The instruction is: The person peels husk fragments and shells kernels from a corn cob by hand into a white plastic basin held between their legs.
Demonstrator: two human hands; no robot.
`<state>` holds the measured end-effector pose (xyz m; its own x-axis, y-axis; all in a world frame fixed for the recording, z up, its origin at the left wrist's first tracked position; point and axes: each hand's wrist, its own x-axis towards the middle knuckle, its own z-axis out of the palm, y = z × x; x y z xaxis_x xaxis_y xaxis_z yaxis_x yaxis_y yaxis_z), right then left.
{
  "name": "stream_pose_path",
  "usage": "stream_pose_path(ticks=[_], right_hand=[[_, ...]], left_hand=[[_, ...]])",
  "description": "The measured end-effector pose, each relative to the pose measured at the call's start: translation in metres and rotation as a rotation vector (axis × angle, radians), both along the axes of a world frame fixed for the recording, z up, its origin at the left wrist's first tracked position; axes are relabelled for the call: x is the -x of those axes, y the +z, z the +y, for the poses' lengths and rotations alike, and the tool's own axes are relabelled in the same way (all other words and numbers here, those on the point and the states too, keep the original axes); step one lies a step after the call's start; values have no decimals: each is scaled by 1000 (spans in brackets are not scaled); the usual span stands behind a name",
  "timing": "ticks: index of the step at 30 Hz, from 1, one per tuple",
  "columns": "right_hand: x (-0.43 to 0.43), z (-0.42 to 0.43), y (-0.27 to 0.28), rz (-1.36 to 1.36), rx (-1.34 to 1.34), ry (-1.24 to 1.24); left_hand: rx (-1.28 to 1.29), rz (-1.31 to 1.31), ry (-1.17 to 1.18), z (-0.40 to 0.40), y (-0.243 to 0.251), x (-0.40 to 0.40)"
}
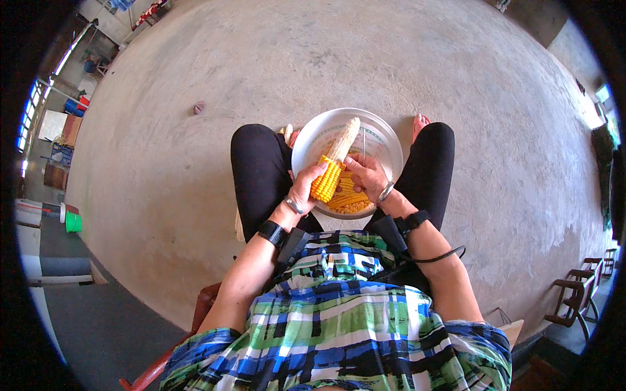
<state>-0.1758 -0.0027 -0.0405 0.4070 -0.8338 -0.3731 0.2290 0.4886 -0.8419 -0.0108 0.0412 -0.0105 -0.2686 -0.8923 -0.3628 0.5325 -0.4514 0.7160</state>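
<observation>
My left hand [306, 186] grips an ear of corn [327, 182] by its lower part, where yellow kernels still cover it. The upper part is bare pale cob, pointing up and away from me. Close against the ear's right side is my right hand [368, 177], its fingers curled around a thin metal rod or tool that sticks up above them; the tool's lower end is hidden. Both hands are over a round metal basin [313, 122] between my knees. Strips of yellow kernels [348, 198] and loose kernels lie in the basin.
Pale cobs [287, 131] lie on the concrete floor beside the basin, by my left foot. A small dark object [198, 107] is on the floor further off. Wooden stools [570, 298] stand at the right, a green bucket [73, 222] at the left. A cable hangs by my right forearm.
</observation>
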Motion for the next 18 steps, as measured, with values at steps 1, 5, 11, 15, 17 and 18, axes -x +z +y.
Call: stream_pose_path(ticks=[1,5,11,15,17,18], right_hand=[[0,0,1,1,1,1],[-1,3,9,126,54,81],[4,0,5,28,1,126],[5,-2,0,-95,-82,83],[4,0,3,-69,-44,95],[3,2,6,-44,-6,111]], left_hand=[[1,1,1,-1,-5,-1],[68,-181,89,-2,-21,-1],[58,-148,49,-3,-20,-3],[72,-73,58,-2,-15,-2],[36,-3,49,-1,-8,-2],[36,-3,52,-1,-11,-2]])
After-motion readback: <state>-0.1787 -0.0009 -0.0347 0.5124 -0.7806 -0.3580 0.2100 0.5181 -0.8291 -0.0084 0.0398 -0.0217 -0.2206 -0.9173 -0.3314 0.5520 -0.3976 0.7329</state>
